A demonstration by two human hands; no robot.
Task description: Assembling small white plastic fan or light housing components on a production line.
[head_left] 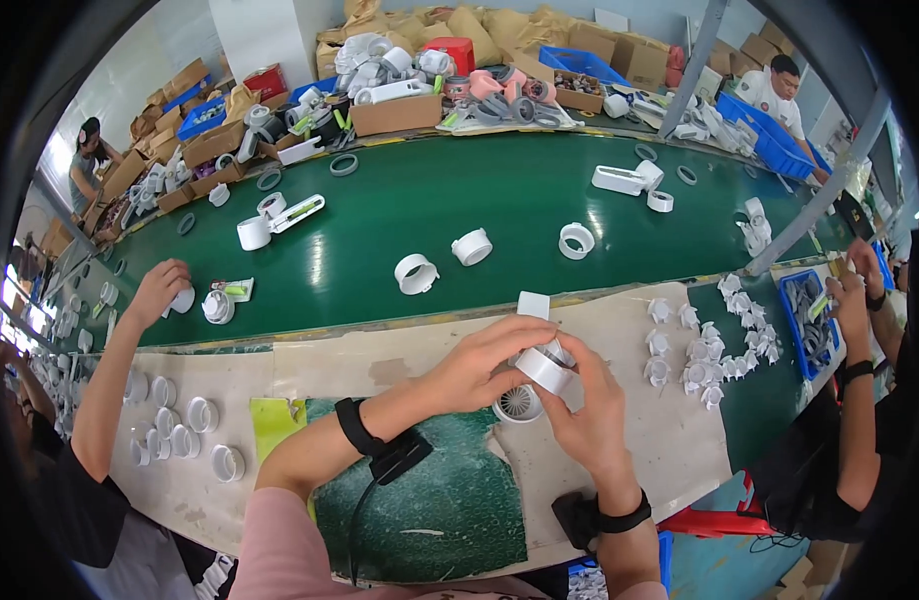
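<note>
Above the near work surface, I hold a white plastic ring [545, 371] between both hands. The fingers of my left hand [479, 365] curl over its far left side, and my right hand [591, 405] grips it from the right with thumb and fingers. Just below the ring shows a round white part with a radial fan grille [519, 404], partly hidden by my hands. A flat white piece [534, 304] sticks out beyond my left fingers; I cannot tell whether it joins the ring.
Beyond runs a green conveyor belt [379, 215] carrying white rings [416, 274] and white fan bodies [279, 222]. White finned parts [697, 365] stand at the right, white cups [203, 414] at the left. Co-workers' arms [114, 370] reach in on both sides. A blue bin [807, 322] sits far right.
</note>
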